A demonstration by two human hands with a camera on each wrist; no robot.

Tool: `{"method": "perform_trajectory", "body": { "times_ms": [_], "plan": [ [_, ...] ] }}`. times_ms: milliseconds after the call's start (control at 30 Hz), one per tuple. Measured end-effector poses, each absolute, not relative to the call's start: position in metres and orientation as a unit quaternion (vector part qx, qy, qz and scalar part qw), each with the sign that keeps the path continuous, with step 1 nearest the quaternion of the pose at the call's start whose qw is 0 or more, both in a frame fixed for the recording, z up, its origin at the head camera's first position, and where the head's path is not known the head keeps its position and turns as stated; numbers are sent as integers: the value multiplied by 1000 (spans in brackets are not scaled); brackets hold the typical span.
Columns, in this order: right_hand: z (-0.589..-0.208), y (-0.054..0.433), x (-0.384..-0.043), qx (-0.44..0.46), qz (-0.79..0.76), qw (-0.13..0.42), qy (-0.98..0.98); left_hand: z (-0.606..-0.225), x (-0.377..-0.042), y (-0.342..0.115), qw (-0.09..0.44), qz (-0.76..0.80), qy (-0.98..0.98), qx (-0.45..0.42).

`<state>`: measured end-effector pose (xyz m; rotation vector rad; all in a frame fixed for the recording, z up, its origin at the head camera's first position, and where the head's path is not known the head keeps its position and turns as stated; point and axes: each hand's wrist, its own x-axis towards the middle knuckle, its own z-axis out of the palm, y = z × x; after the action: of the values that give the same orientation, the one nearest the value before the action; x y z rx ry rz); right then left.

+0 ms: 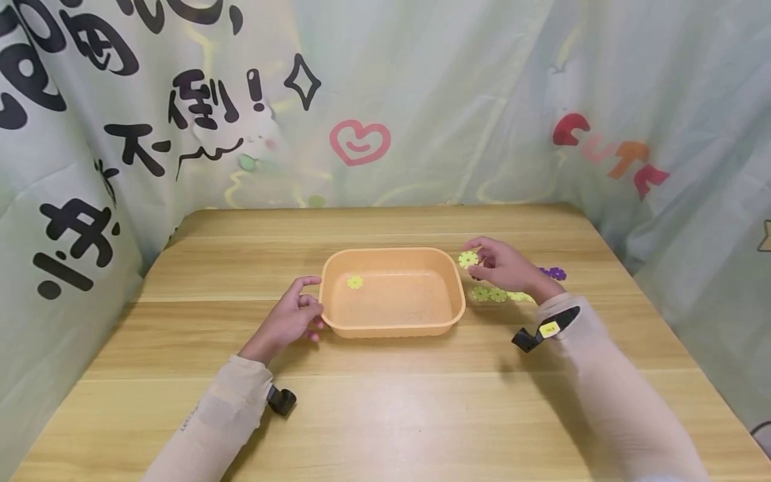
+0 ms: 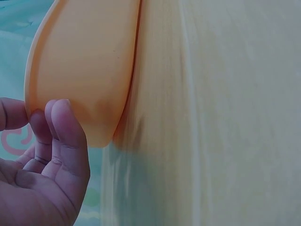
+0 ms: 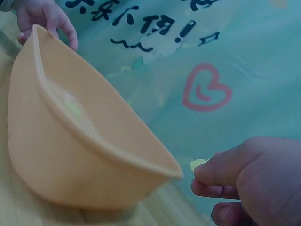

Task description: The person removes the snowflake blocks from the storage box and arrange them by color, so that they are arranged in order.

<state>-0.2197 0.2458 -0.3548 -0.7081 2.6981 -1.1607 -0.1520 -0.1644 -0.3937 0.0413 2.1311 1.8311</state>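
An orange plastic basin point(image 1: 394, 331) stands on the wooden table between the two hands. At its left end, my left hand point(image 1: 289, 316) holds the rim, thumb and fingers around the edge; the left wrist view shows those fingers point(image 2: 70, 127) against the basin wall. My right hand point(image 1: 506, 266) pinches a yellow flower-shaped piece point(image 1: 468, 260) between thumb and fingertips, just beyond the basin's right rim. Inside the basin, toward the left, lies another yellow flower piece point(image 1: 355, 282). The right wrist view shows only an edge of the pinched piece point(image 3: 199, 164).
Right of the basin, several yellow flower pieces point(image 1: 497, 294) lie in a row, partly behind the right wrist. Purple flower pieces point(image 1: 557, 274) lie farther right, partly hidden by the hand. A printed curtain point(image 1: 434, 134) hangs behind the wooden table point(image 1: 391, 415).
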Motion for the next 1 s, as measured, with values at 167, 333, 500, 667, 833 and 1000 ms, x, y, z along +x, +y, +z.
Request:
{"method": "perform_trajectory", "body": {
  "times_ms": [167,333,500,667,833,1000],
  "plan": [
    [-362,265,-216,-220,-374,52,899,-393,-151,-165,163,640,751,14],
    [-364,283,-211,-200,-368,50,907,-393,-150,-165,161,637,754,11],
    [-366,302,-203,-169,-373,57,911,-394,-151,-164,162,638,753,11],
    [-372,320,-198,-148,-382,53,911,-394,-152,-164,162,637,753,10],
    [-380,337,-193,-131,-384,42,913,-394,-151,-165,164,639,751,14],
    [-385,352,-189,-126,-388,22,913,-392,-151,-165,164,637,753,13]
  ]
}}
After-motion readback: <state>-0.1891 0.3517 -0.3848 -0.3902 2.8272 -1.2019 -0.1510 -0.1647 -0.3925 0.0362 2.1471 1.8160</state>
